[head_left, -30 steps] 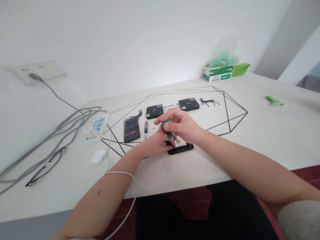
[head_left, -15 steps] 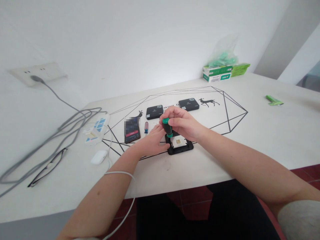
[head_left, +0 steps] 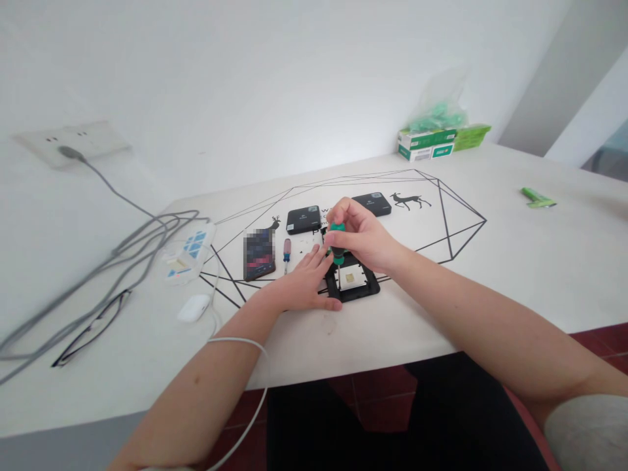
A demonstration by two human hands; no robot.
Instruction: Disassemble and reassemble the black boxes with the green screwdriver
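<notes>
My right hand point(head_left: 366, 235) grips the green and black handle of a screwdriver point(head_left: 337, 243), which stands nearly upright. Its thin shaft points down at the left part of an opened black device point(head_left: 375, 286), a flat square case with a white plate point(head_left: 352, 277) inside. Whether the tip touches the case I cannot tell. My left hand point(head_left: 309, 281) lies with fingers stretched out along the left side of the case, thumb at its near left corner. A second screwdriver point(head_left: 287, 250) with a blue and red handle lies left of my left fingers.
Two closed black boxes point(head_left: 303, 220) point(head_left: 377, 204) lie behind my hands. A phone point(head_left: 260, 255), a white earbud case point(head_left: 194, 308), glasses point(head_left: 93, 327) and grey cables point(head_left: 142, 242) are at the left. Green boxes point(head_left: 426, 140) stand by the wall; a green wrapper point(head_left: 538, 197) lies right.
My right hand and the screwdriver have shifted slightly right, and the handle is more upright with its shaft showing. My left thumb has moved toward the case's near corner.
</notes>
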